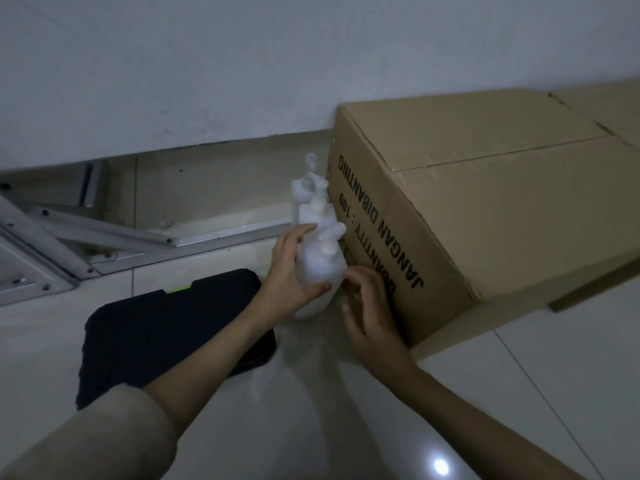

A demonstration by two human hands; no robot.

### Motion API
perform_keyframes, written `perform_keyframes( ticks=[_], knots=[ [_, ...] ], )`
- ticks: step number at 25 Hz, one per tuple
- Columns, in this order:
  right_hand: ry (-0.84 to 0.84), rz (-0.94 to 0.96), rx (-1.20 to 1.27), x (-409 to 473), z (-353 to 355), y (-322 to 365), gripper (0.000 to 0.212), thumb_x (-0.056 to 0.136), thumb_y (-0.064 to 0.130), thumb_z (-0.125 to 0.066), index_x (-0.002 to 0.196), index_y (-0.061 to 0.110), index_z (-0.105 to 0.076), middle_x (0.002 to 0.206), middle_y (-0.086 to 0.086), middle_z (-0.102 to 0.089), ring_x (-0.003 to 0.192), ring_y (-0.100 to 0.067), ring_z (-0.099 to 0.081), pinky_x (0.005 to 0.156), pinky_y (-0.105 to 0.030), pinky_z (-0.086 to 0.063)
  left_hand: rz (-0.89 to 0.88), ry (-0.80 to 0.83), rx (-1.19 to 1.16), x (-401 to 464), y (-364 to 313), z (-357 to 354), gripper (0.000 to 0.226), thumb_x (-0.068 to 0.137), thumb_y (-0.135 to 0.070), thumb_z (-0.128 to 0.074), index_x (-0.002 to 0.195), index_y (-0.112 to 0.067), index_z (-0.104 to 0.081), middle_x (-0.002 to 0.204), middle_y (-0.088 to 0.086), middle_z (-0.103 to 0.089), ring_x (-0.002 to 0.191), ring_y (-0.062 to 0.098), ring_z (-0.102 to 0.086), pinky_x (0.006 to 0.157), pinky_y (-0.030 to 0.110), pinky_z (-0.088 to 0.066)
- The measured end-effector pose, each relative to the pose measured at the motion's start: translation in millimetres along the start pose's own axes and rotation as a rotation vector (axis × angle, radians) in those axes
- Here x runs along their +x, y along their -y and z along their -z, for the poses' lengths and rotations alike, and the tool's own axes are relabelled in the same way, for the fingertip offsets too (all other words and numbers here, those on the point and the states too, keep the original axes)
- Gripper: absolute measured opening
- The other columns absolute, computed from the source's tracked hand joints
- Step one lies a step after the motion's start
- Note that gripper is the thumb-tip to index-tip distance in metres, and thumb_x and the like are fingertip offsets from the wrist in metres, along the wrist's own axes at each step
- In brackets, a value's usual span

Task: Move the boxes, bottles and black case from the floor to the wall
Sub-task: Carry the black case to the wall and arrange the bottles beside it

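Note:
Several white pump bottles (320, 237) stand in a row on the floor, running toward the wall beside a large cardboard box (485, 202). My left hand (291, 271) wraps around the nearest bottle from the left. My right hand (367, 306) touches the same bottle's lower right side, fingers curled, pressed close to the box's printed face. A black case (166, 327) with a green latch lies flat on the floor to the left, partly hidden under my left forearm. The box stands against the wall (242, 64).
A metal frame (69, 230) with bolted bars lies on the floor at the left, along the wall. A second cardboard box (609, 105) sits behind the large one at the right. White floor tiles (519, 393) spread in front.

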State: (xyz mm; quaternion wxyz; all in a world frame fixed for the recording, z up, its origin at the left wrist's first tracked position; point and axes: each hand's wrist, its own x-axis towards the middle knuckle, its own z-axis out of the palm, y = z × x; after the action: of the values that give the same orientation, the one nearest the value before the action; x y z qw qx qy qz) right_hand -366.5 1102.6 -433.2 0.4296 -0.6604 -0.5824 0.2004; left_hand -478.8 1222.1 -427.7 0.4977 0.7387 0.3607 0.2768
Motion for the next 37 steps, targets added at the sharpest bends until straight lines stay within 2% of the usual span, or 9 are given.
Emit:
perform_keyframes(
  ticks=[4, 9, 12, 15, 21, 26, 29, 34, 37],
  knots=[
    [0.187, -0.089, -0.119, -6, 0, -4, 0.034, 0.089, 0.009, -0.045, 0.12, 0.022, -0.043, 0.124, 0.013, -0.035, 0.112, 0.007, -0.036, 0.097, -0.008, -0.03, 0.324, -0.098, -0.133, 2, 4, -16, 0.136, 0.041, -0.032, -0.083, 0.144, -0.026, 0.006, 0.152, 0.009, -0.006, 0.138, 0.02, -0.021, 0.112, 0.042, -0.029],
    [0.388, -0.192, -0.166, 4, 2, 2, 0.05, 0.09, 0.01, -0.047, 0.134, 0.024, -0.03, 0.142, 0.002, -0.033, 0.129, -0.007, -0.029, 0.1, -0.011, -0.02, 0.298, 0.095, -0.219, 7, 5, -20, 0.109, 0.08, 0.007, -0.061, 0.141, -0.018, 0.025, 0.152, 0.014, -0.021, 0.13, 0.026, -0.038, 0.087, 0.022, -0.045],
    [0.405, -0.281, -0.18, 11, 5, 3, 0.061, 0.091, 0.013, -0.048, 0.142, 0.022, -0.017, 0.15, 0.003, -0.021, 0.139, -0.013, -0.019, 0.101, -0.012, -0.014, 0.221, 0.124, -0.281, 15, 8, -26, 0.108, 0.082, 0.012, -0.054, 0.136, -0.02, 0.034, 0.151, 0.008, -0.015, 0.135, 0.026, -0.033, 0.097, 0.035, -0.047],
    [0.413, -0.357, -0.164, 14, 8, 4, 0.065, 0.091, 0.014, -0.047, 0.144, 0.021, -0.01, 0.151, 0.002, -0.016, 0.139, -0.013, -0.016, 0.097, -0.012, -0.013, 0.207, 0.123, -0.343, 19, 12, -28, 0.096, 0.086, 0.012, -0.046, 0.141, -0.025, 0.023, 0.14, -0.007, -0.019, 0.134, 0.02, -0.032, 0.105, 0.049, -0.039],
    [0.434, -0.414, -0.168, 18, 4, 1, 0.066, 0.092, 0.022, -0.048, 0.144, 0.023, -0.008, 0.152, 0.001, -0.015, 0.14, -0.018, -0.016, 0.11, -0.025, -0.021, 0.379, -0.191, -0.578, 43, -17, -20, 0.047, 0.1, -0.029, -0.022, 0.145, -0.03, -0.008, 0.113, -0.012, -0.038, 0.08, -0.007, -0.043, 0.073, 0.024, -0.047],
    [0.412, -0.467, -0.177, 24, -7, -8, 0.06, 0.09, 0.027, -0.047, 0.141, 0.026, -0.014, 0.147, 0.0, -0.022, 0.135, -0.021, -0.026, 0.107, -0.032, -0.032, 0.351, 0.012, -0.57, 46, -36, -13, 0.055, 0.095, -0.048, 0.001, 0.115, -0.036, -0.048, 0.112, -0.014, -0.05, 0.098, -0.006, -0.051, 0.09, 0.027, -0.041],
    [0.434, -0.458, -0.169, 22, -13, -16, 0.06, 0.09, 0.023, -0.047, 0.142, 0.022, -0.015, 0.148, -0.001, -0.024, 0.137, -0.022, -0.026, 0.11, -0.032, -0.03, 0.387, 0.07, -0.453, 30, -31, -4, 0.058, 0.096, -0.045, 0.0, 0.146, -0.023, -0.019, 0.13, -0.016, -0.027, 0.123, -0.001, -0.026, 0.102, 0.023, -0.026],
    [0.623, -0.42, -0.111, 28, -36, -10, 0.057, 0.092, 0.019, -0.049, 0.142, 0.013, -0.022, 0.149, -0.008, -0.024, 0.135, -0.025, -0.032, 0.104, -0.032, -0.036, 0.252, 0.116, 0.179, -27, 29, 47, 0.055, 0.095, -0.039, -0.039, 0.146, -0.026, -0.021, 0.158, -0.008, -0.013, 0.146, 0.008, 0.0, 0.115, 0.024, -0.005],
    [0.659, -0.162, -0.207, 39, -62, 4, 0.068, 0.089, 0.032, -0.054, 0.144, 0.024, -0.015, 0.155, -0.002, -0.008, 0.142, -0.025, -0.017, 0.11, -0.039, -0.03, 0.194, 0.16, 0.557, -74, 54, 93, 0.08, 0.075, -0.075, -0.036, 0.143, -0.035, -0.022, 0.155, -0.016, -0.005, 0.141, 0.003, 0.013, 0.116, 0.03, 0.006]
  ],
)
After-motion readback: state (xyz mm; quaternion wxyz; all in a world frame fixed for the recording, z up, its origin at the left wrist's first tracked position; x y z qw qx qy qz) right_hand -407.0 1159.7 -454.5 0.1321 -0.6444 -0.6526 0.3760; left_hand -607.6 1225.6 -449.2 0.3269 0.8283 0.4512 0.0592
